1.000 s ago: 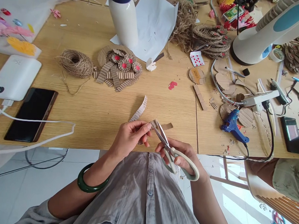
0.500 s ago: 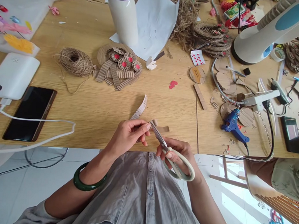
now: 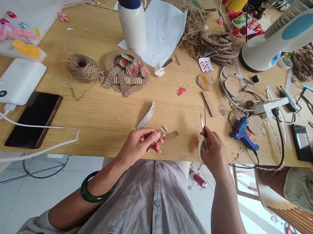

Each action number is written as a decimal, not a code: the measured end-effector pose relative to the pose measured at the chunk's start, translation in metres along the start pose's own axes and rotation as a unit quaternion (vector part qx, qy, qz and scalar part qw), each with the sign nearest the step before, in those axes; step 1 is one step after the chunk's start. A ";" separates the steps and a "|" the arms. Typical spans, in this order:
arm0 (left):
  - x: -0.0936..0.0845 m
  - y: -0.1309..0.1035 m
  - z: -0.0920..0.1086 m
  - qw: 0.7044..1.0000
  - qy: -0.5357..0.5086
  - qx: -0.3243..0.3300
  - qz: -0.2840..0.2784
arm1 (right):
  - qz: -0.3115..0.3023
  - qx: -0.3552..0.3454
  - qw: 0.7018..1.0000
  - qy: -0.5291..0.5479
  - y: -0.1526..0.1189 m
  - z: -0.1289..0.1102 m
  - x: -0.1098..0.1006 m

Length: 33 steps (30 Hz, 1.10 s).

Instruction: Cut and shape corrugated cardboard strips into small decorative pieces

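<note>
Left hand (image 3: 140, 144) pinches a cardboard strip (image 3: 162, 132) at the counter (image 3: 93, 106) edge; right hand (image 3: 214, 152) grips closed scissors (image 3: 203, 135), blades pointing away. Best to keep the pinch near the strip's end and the blades clear of fingers.

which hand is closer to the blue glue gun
Right. The right hand, holding the scissors, sits just left of the blue glue gun. The left hand pinches a corrugated cardboard strip much farther left.

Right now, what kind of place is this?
Probably a craft workroom: the wooden table holds a twine ball, corrugated cardboard flowers and a blue glue gun, and the right hand holds scissors.
</note>
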<state>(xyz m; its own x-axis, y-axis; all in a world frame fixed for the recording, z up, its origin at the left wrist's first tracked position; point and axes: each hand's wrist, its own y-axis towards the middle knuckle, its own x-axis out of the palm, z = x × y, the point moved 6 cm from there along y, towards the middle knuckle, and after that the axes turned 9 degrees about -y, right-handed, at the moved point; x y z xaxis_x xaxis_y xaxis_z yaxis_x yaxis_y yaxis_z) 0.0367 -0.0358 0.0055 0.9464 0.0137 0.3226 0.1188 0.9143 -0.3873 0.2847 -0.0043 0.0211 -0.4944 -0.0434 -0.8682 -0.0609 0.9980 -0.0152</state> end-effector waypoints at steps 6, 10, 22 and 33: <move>0.003 0.000 -0.002 0.999 0.036 0.007 -0.010 | 0.083 -0.056 0.980 -0.174 0.000 0.003 -0.020; 0.007 -0.001 -0.001 0.998 0.062 0.013 -0.012 | 0.127 -0.101 0.987 0.012 -0.011 -0.041 -0.021; 0.019 -0.008 0.015 0.976 0.187 0.107 -0.031 | 0.006 -0.120 0.969 0.215 -0.012 -0.092 0.018; 0.024 -0.010 0.019 0.937 0.287 0.181 -0.080 | -0.041 -0.096 0.970 0.218 -0.008 -0.087 0.023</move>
<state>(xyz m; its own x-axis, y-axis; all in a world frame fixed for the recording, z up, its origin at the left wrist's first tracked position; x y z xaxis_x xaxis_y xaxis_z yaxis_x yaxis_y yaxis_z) 0.0521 -0.0369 0.0335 0.9432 -0.2601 -0.2066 0.2612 0.9650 -0.0224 0.1985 -0.0176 0.0444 -0.7983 -0.1798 -0.5748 -0.2551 0.9655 0.0524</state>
